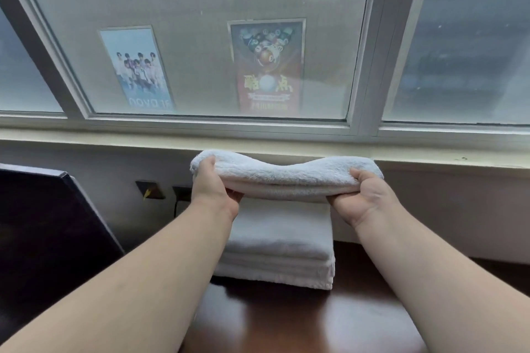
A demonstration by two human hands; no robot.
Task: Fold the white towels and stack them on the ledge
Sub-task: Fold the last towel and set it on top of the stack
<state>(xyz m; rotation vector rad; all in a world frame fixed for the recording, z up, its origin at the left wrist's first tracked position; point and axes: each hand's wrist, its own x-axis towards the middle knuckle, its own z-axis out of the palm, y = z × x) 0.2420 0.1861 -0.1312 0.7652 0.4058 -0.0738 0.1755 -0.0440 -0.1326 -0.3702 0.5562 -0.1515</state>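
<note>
A folded white towel [284, 173] hangs in the air in front of the window ledge [114, 143], sagging a little in the middle. My left hand [212, 185] grips its left end, thumb on top and fingers underneath. My right hand [364, 195] grips its right end the same way. Below the held towel, a stack of folded white towels [279, 246] rests on the dark wooden surface [286, 321], close to the wall under the ledge.
A dark flat panel [48, 226] stands at the left. Wall sockets [150, 189] with a cable sit below the ledge. Behind the ledge is a large frosted window [200, 37] with two posters showing through.
</note>
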